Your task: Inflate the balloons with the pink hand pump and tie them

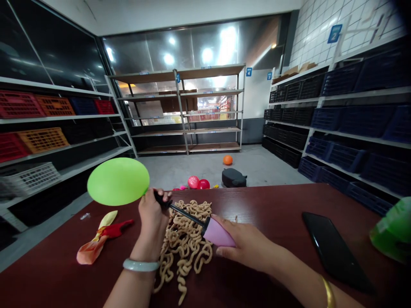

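My left hand (155,209) is closed around the black end of a balloon pump (218,233), beside the neck of an inflated green balloon (118,181). The balloon sticks out to the left of my fingers. My right hand (252,244) grips the pump's pink barrel. A black rod shows between the barrel and my left hand. Under the pump, a pile of beige, curly, cord-like strands (184,252) lies on the table. Limp balloons in yellow, red and orange (90,251) lie left of my left wrist.
On the dark red table (272,205), a black phone-like slab (334,248) and a green object (391,231) lie to the right. Beyond the far edge are red balloons (203,184), a dark grey bag-like object (234,177) and an orange ball-like thing (227,160). Shelves with crates (346,154) flank the room.
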Motion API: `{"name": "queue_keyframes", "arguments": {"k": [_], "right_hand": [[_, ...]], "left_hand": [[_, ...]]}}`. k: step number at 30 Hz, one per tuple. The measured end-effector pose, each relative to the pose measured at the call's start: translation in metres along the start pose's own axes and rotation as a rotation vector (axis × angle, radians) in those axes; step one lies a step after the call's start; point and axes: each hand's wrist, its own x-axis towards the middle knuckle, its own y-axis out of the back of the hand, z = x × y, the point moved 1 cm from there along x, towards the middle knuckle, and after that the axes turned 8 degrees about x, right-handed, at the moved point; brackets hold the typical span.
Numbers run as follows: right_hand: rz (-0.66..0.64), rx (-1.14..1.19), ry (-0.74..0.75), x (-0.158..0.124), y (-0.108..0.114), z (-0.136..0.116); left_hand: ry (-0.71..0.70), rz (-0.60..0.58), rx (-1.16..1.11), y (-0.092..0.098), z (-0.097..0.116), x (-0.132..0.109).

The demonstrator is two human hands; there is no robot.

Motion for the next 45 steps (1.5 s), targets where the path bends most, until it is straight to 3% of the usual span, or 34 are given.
{"name": "queue_keyframes", "arguments": {"k": [4,8,15,19,22,26,30,37,40,45], "right_hand": [[-0.012,-0.038,-0.016,-0.003,0.003,0.000],[-0.012,-0.072,-0.036,-0.004,0.003,0.002],[0.001,-0.055,-0.079,-0.001,0.002,0.005],[0.032,-0.019,-0.066,0.002,0.000,0.004],[0.047,-0.009,-0.061,0.004,-0.006,0.003],[0.043,0.037,-0.062,0.005,-0.011,-0.001],[0.008,0.086,-0.038,0.003,-0.007,-0.001],[-0.078,0.086,-0.037,-0.002,0.014,0.002],[-0.093,0.053,-0.045,-0.002,0.020,0.002],[-0.082,0.030,-0.052,-0.003,0.020,0.003]], "left_hand": [[0.001,0.047,-0.014,0.003,0.000,0.005],[0.026,0.042,0.008,-0.002,-0.017,-0.005],[0.090,-0.070,0.050,-0.026,-0.051,-0.051],[0.133,-0.139,0.084,-0.040,-0.054,-0.079],[0.133,-0.171,0.086,-0.044,-0.049,-0.085],[0.107,-0.182,0.080,-0.039,-0.038,-0.073],[0.061,-0.138,0.057,-0.026,-0.022,-0.043],[0.000,0.032,0.025,-0.001,0.005,0.001],[0.020,0.042,0.014,0.001,0.001,0.001],[0.058,-0.004,0.014,-0.006,-0.025,-0.014]]}}
